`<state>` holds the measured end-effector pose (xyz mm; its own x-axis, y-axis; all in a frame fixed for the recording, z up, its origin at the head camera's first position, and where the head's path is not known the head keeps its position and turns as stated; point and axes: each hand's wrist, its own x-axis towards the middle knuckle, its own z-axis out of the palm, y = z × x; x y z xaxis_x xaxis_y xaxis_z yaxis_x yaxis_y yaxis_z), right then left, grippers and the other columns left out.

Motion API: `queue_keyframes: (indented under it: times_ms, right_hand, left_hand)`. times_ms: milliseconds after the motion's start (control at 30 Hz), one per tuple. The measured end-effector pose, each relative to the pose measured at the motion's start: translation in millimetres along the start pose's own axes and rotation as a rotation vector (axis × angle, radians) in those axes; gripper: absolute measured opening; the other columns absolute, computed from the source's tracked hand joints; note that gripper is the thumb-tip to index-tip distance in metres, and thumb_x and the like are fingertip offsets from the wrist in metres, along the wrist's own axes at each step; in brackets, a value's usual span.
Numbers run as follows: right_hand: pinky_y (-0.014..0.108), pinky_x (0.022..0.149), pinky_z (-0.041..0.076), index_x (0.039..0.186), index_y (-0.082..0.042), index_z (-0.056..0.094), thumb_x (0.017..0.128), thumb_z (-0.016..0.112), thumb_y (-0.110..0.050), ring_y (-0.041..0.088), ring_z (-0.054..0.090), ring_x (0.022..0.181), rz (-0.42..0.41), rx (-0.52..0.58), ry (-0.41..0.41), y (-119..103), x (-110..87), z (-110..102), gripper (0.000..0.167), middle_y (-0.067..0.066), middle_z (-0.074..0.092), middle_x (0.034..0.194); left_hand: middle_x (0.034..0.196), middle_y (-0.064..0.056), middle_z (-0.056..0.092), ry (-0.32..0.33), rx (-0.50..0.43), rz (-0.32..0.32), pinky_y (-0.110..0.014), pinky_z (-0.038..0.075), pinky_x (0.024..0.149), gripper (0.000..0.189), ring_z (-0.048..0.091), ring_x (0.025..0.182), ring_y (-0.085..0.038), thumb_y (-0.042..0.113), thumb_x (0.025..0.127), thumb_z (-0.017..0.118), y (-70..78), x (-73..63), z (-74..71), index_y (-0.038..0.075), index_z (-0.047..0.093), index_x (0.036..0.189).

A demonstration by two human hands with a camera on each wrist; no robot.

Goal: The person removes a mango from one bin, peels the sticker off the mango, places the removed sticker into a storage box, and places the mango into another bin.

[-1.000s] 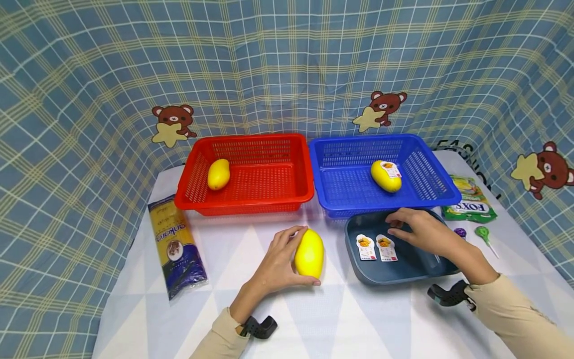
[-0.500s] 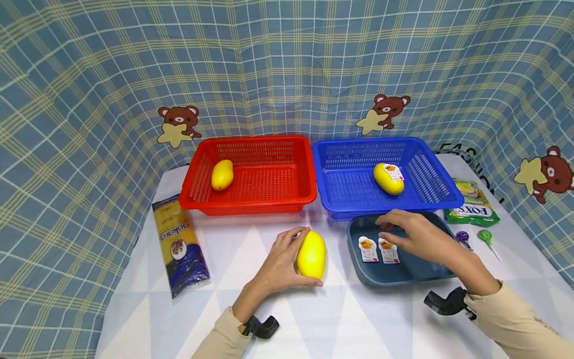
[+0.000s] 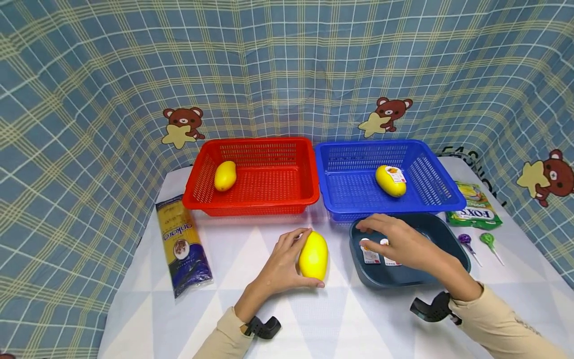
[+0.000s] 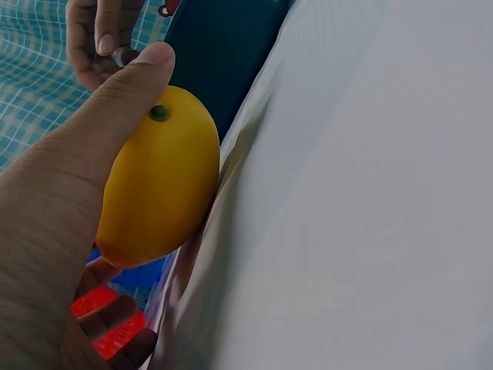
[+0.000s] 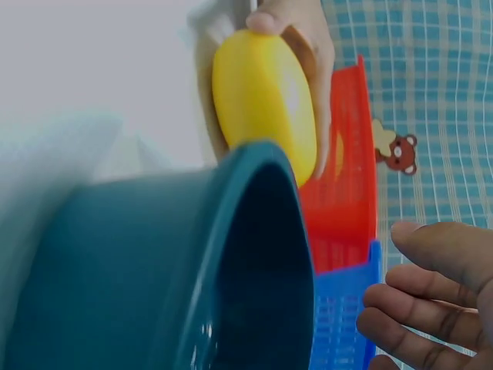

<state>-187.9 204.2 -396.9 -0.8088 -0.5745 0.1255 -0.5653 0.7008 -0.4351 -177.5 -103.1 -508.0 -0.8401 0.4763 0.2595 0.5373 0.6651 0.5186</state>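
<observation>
A yellow mango (image 3: 313, 255) lies on the table between the thumb and fingers of my left hand (image 3: 282, 264), which holds it at both ends. In the left wrist view the mango (image 4: 166, 181) shows a small green stem spot near the thumb. Over the dark blue-green tray (image 3: 381, 281) hovers my right hand (image 3: 401, 244), thumb and fingers apart. The right wrist view shows nothing between those fingers (image 5: 416, 308). Two mango-picture stickers lie in the tray; the left sticker (image 3: 370, 257) and the right sticker (image 3: 391, 262) are partly covered by the right hand.
Behind stand a red basket (image 3: 269, 184) containing a mango (image 3: 225, 175) and a blue basket (image 3: 350, 187) containing a mango with a sticker (image 3: 391, 180). A pasta packet (image 3: 183, 244) lies left. Right are a green candy bag (image 3: 475, 209), a purple lollipop (image 3: 466, 240) and a green lollipop (image 3: 488, 240).
My right hand has moved left across the tray, now partly covering the stickers and uncovering the purple lollipop. My left hand keeps its hold on the mango. The head view has shifted slightly.
</observation>
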Motion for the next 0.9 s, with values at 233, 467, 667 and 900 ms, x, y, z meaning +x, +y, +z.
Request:
queue_keyframes:
  times_ms: [233, 467, 667, 900]
  right_hand:
    - [0.043, 0.091, 0.054, 0.127, -0.013, 0.067, 0.092, 0.074, -0.03, 0.019, 0.061, 0.107, -0.032, -0.004, -0.017, -11.0, 8.0, 11.5, 0.039, 0.001, 0.065, 0.121]
    - [0.054, 0.098, 0.046, 0.131, -0.01, 0.065, 0.092, 0.075, -0.027, 0.026, 0.057, 0.115, -0.065, -0.017, -0.025, -17.9, 15.1, 21.2, 0.043, 0.005, 0.063, 0.128]
    - [0.053, 0.099, 0.046, 0.133, -0.01, 0.064, 0.092, 0.073, -0.034, 0.026, 0.056, 0.117, -0.085, -0.014, -0.049, -21.7, 20.0, 29.2, 0.048, 0.006, 0.061, 0.131]
    - [0.053, 0.102, 0.043, 0.134, -0.008, 0.062, 0.087, 0.079, -0.037, 0.025, 0.055, 0.119, -0.136, -0.032, -0.038, -23.8, 25.2, 40.9, 0.057, 0.006, 0.061, 0.132]
  left_hand:
    - [0.156, 0.002, 0.032, 0.013, 0.021, 0.016, -0.046, 0.035, 0.105, 0.122, 0.035, 0.133, -0.022, 0.074, 0.061, 0.08, -0.2, -0.3, 0.4, 0.021, 0.028, 0.159]
    - [0.156, 0.002, 0.032, 0.016, 0.014, 0.021, -0.047, 0.036, 0.104, 0.122, 0.035, 0.133, -0.023, 0.072, 0.062, 0.081, -0.5, -0.8, -0.7, 0.019, 0.029, 0.158]
    - [0.156, 0.002, 0.032, 0.02, 0.02, 0.027, -0.046, 0.037, 0.103, 0.121, 0.037, 0.131, -0.023, 0.072, 0.062, 0.081, -1.0, -1.4, -0.8, 0.019, 0.03, 0.158]
    - [0.156, 0.002, 0.031, 0.015, 0.026, 0.025, -0.044, 0.038, 0.102, 0.121, 0.038, 0.131, -0.022, 0.074, 0.063, 0.079, -1.0, -1.6, -0.9, 0.02, 0.028, 0.159]
